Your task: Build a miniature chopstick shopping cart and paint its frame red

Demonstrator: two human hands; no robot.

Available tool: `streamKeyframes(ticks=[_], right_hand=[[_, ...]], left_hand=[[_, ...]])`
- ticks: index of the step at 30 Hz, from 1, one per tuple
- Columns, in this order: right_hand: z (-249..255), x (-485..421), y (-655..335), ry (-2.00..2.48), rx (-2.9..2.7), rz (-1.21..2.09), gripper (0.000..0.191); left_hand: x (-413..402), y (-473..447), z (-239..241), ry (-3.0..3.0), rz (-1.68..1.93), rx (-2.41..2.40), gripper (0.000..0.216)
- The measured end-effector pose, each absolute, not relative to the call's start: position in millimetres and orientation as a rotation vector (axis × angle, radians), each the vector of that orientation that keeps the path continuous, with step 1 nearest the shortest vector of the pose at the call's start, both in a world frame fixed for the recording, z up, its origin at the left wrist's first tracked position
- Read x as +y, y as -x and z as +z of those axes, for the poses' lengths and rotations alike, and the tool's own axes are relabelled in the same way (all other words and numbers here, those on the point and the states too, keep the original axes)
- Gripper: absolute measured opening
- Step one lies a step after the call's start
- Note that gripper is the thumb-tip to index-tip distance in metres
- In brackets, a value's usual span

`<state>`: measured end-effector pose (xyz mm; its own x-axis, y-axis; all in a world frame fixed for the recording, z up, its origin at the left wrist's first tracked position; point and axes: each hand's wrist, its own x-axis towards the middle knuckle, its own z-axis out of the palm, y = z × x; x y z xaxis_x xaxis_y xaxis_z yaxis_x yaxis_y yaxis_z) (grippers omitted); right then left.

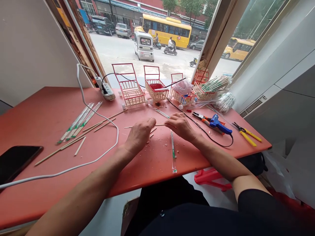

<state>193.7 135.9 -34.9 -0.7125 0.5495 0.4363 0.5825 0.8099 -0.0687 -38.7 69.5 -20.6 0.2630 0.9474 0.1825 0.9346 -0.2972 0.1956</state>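
My left hand (139, 133) and my right hand (181, 126) meet over the middle of the red table (36, 111). Both are closed on a thin wooden stick (159, 125) that runs between their fingertips, just above the tabletop. Short stick pieces and crumbs lie under the hands. A wrapped chopstick (172, 145) lies just in front of my right hand.
Several small red-and-wood carts (130, 90) stand along the window. A blue glue gun (218, 124), pliers (246, 133) and cutters lie at the right. Wrapped chopsticks (78, 123) and bare sticks lie left. A white cable (98, 114) crosses the table; a black phone (14, 160) is at left.
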Motion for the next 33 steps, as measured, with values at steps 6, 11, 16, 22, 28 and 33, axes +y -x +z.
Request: streamKeyframes(ticks=[6,11,16,22,28,33], right_hand=[[-36,139,-196,0.853,-2.556,-0.187,0.034],[-32,138,-196,0.851,-2.534,-0.181,0.035],[-31,139,-198,0.836,-2.546,-0.179,0.037],[-32,143,-201,0.865,-2.520,-0.200,0.038],[-38,151,-202,0.921,-2.495,-0.180,0.034],[-41,153,-199,0.999,-2.532,-0.100,0.028]], left_hand=[[71,41,-25,-2.494,0.370,1.783,0.021],[72,43,-23,-2.475,0.353,1.828,0.024],[71,42,-19,-2.422,0.321,1.859,0.022],[74,43,-16,-2.405,0.413,1.885,0.025],[80,55,-15,-2.430,0.527,1.829,0.030],[89,76,-21,-2.356,0.651,1.825,0.034]])
